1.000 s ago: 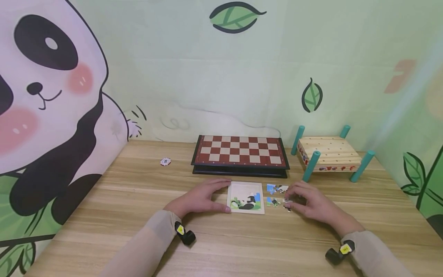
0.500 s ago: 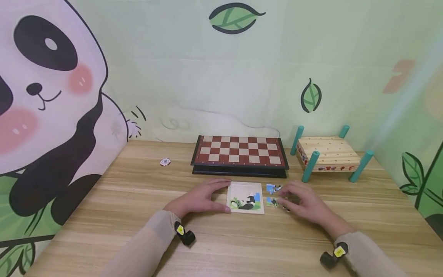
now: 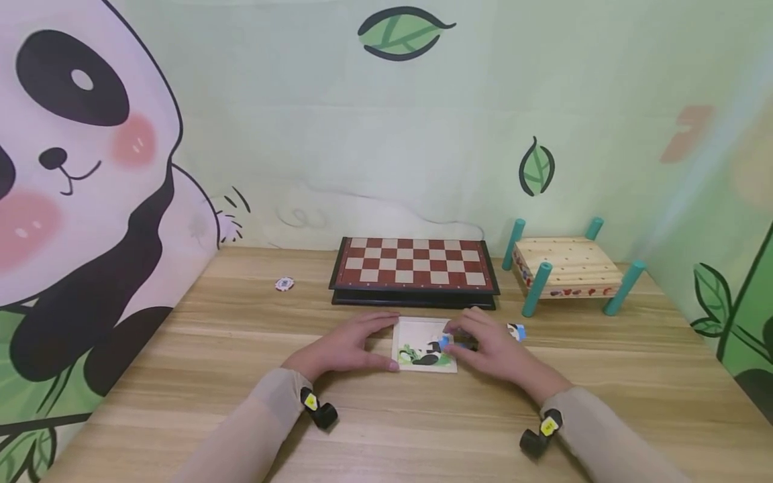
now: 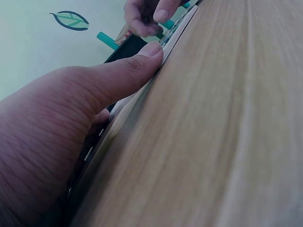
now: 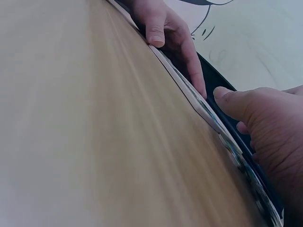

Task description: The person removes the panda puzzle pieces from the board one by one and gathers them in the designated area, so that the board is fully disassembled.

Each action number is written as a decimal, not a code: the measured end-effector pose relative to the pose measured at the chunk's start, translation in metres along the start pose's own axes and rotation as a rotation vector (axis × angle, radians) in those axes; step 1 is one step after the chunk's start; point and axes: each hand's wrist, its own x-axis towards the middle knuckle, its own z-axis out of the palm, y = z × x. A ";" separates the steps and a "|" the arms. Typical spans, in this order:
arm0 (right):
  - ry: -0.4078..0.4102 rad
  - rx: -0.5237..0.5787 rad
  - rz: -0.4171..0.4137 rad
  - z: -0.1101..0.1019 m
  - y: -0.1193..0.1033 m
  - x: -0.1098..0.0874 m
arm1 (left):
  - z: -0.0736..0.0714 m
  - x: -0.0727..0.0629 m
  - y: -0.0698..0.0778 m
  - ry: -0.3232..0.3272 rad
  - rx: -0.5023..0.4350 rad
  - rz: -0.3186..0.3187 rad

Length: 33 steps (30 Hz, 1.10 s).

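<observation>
Left hand (image 3: 341, 347) grips puzzle tray (image 3: 417, 329) at left; right hand (image 3: 490, 345) (thumb, fingers parted) over right edge.

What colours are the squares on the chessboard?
The squares on the chessboard are dark red and cream; the head view shows them best.

In your head view, diffuse light covers the counter (image 3: 386, 436) evenly, leaving soft shadows beneath your sleeves (image 3: 241, 426); a pale streak slants down the wall (image 3: 290, 100) at upper right, and the printed panda (image 3: 84, 151) looks stretched towards the left edge. Your wrist views appear dimmer and cooler, with wood grain blurred and puzzle pieces (image 5: 252, 177) smeared.
</observation>
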 end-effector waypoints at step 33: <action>-0.161 -0.080 0.097 0.009 0.002 0.021 | -0.001 0.000 0.001 0.009 0.007 0.013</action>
